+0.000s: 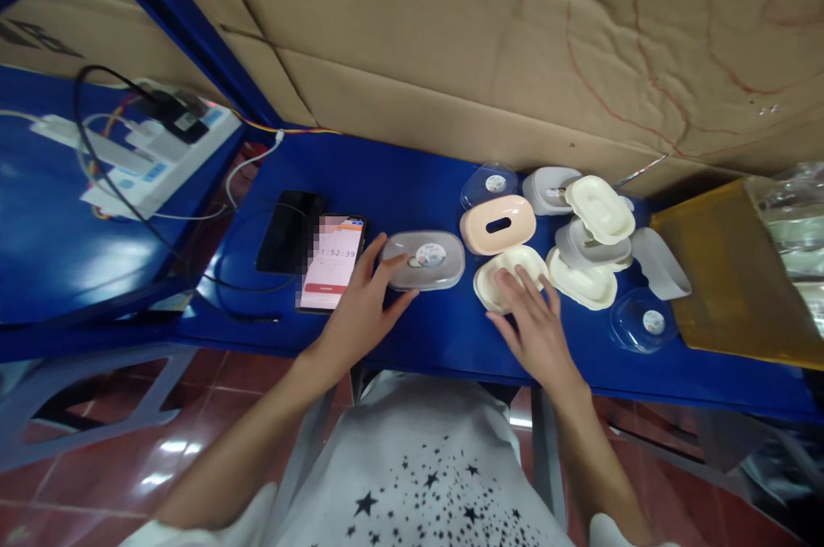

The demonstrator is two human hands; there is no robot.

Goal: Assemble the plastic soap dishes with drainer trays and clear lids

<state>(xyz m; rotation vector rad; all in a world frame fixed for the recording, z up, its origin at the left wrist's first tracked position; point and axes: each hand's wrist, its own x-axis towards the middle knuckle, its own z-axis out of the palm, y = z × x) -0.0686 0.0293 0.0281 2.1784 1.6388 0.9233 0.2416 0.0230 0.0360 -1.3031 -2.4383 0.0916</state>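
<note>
My left hand [366,294] is open at the left end of an oval plastic box [444,268] with a clear lid and a round sticker. Its fingers are spread; the index finger lies over the lid and the thumb is by the near edge. My right hand [533,319] reaches over a cream oval piece [493,294], fingers apart, fingertips on its top and thumb near its front edge. Just behind that piece sits a peach oval cover [515,216] with a dark slot. Both hands look open, and neither lifts anything.
Right of my hands, cream trays [602,208] and grey boxes [585,245] are piled. Clear lids [644,322] lie nearby. A brown-taped carton [740,272] stands far right. Left are a lit phone [331,264], a dark phone [289,229] and a power strip [167,161] with cables. Cardboard [418,40] walls the back.
</note>
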